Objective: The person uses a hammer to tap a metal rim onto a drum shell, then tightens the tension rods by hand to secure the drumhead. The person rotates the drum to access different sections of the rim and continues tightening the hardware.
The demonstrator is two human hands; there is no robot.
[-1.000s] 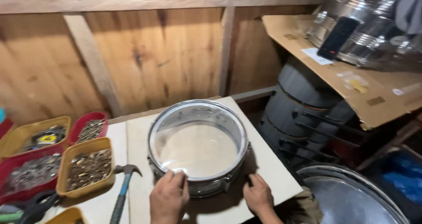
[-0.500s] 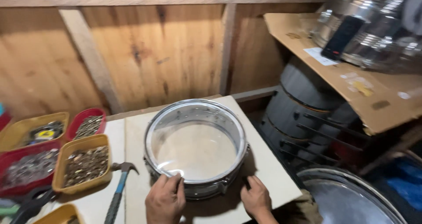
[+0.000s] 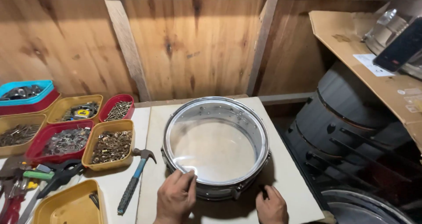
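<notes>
Two hands work at the near edge of a shallow metal drum [image 3: 215,147] that sits flat on a pale board [image 3: 290,175], with a clear skin stretched over its top. Left hand [image 3: 176,197] has its fingers curled over the near rim, gripping the hoop and the edge of the skin; right hand [image 3: 271,205] lies on the board by the drum's lower right side, fingers bent toward the shell (whether it actually holds a fitting there I cannot tell). One risk, as I judge it, is the skin creasing or slipping off-centre if the left fingers press unevenly. Another is the drum sliding toward the board's right edge, beyond which dark shells are stacked. A hammer [image 3: 134,180] lies just left of the drum, and a yellow tray of washers [image 3: 110,145] could be knocked by an elbow
</notes>
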